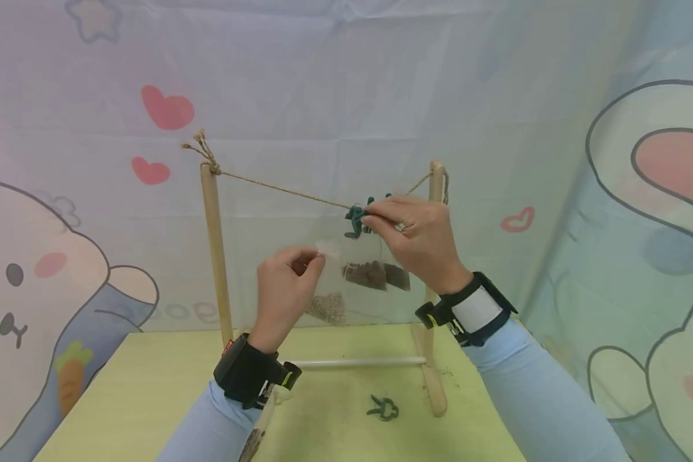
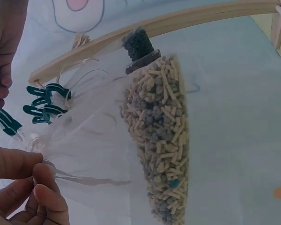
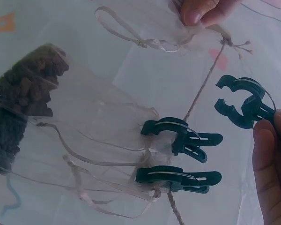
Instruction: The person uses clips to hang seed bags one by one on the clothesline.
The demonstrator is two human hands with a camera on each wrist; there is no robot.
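Observation:
My left hand (image 1: 285, 289) pinches the gathered top of a sheer drawstring bag (image 2: 161, 140) filled with pale sticks and grey granules, hanging below the fingers. Between thumb and finger, my right hand (image 1: 418, 237) squeezes the handles of a green spring clip (image 3: 246, 101), so its jaws are spread apart with nothing in them. Two more green clips (image 3: 166, 126) sit on the twine (image 1: 283, 188) beside it. They hold up two sheer bags, one with brown chunks (image 3: 30, 84), the other with dark granules (image 3: 8, 138). Ribbon loops (image 3: 117, 26) trail from the bags.
Wooden posts (image 1: 215, 250) at left and right carry the sagging twine, joined low down by a pale rod (image 1: 358, 362). Another green clip (image 1: 384, 408) lies on the yellow table (image 1: 167, 385). Partly behind my left forearm lies another filled bag (image 1: 253, 443). A printed cloth (image 1: 277, 77) hangs behind.

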